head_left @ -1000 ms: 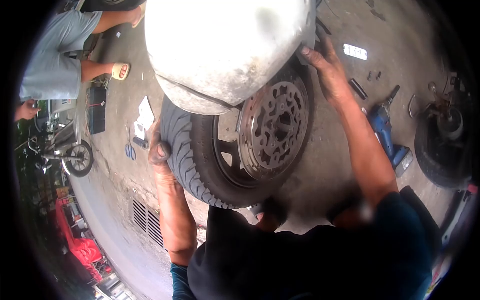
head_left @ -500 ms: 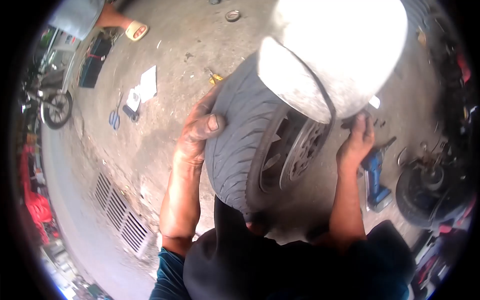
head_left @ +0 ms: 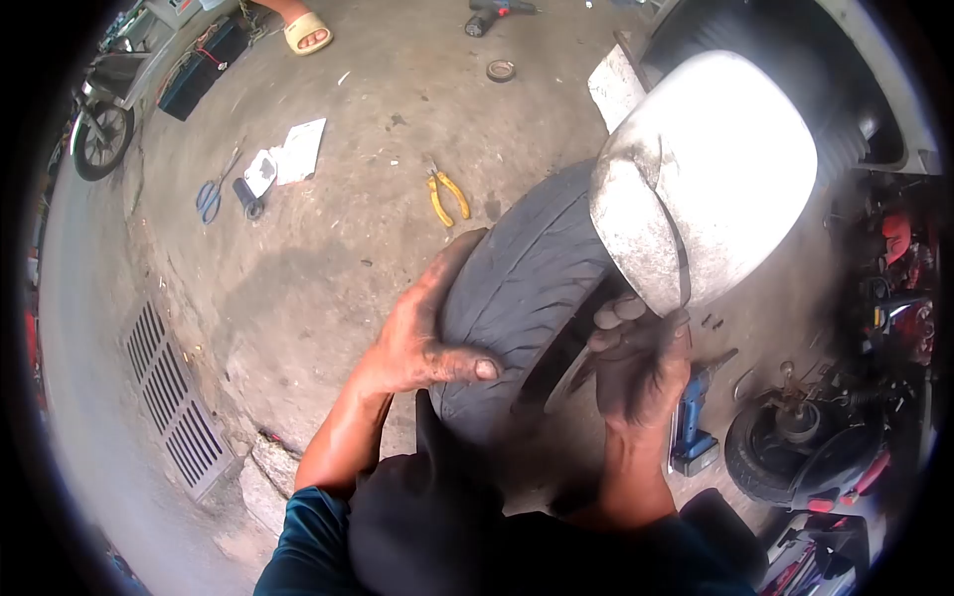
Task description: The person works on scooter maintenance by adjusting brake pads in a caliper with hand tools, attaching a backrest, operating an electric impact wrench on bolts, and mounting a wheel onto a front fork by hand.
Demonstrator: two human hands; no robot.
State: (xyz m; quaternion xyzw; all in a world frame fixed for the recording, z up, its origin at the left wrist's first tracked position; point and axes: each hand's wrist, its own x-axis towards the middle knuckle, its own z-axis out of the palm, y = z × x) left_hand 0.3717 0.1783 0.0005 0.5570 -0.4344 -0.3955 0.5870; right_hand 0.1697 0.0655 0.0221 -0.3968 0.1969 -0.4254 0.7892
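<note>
A dark treaded tyre (head_left: 532, 263) on a wheel stands tilted in front of me. My left hand (head_left: 422, 333) grips its left side, thumb lying across the tread and fingers around the far edge. Beside the wheel's right face is my right hand (head_left: 641, 372), palm toward me and grimy, with fingers half curled and apart from the thumb; I see nothing held in it. A bright white rounded shell (head_left: 730, 179), smudged and crossed by a dark line, covers the upper right of the wheel. Its lower tip is close to the right hand's fingers.
Yellow-handled pliers (head_left: 447, 197), scissors (head_left: 211, 197), white paper (head_left: 301, 151) and a tape roll (head_left: 501, 71) lie on the floor. A blue power tool (head_left: 694, 422) and another wheel (head_left: 770, 447) are right. A drain grate (head_left: 179, 402) is left; a person's sandalled foot (head_left: 308, 35) is at top.
My right hand has moved left and turned palm toward me, nearer the wheel. My left hand still grips the tyre, its thumb lower on the tread. The view has shifted, showing the pliers fully.
</note>
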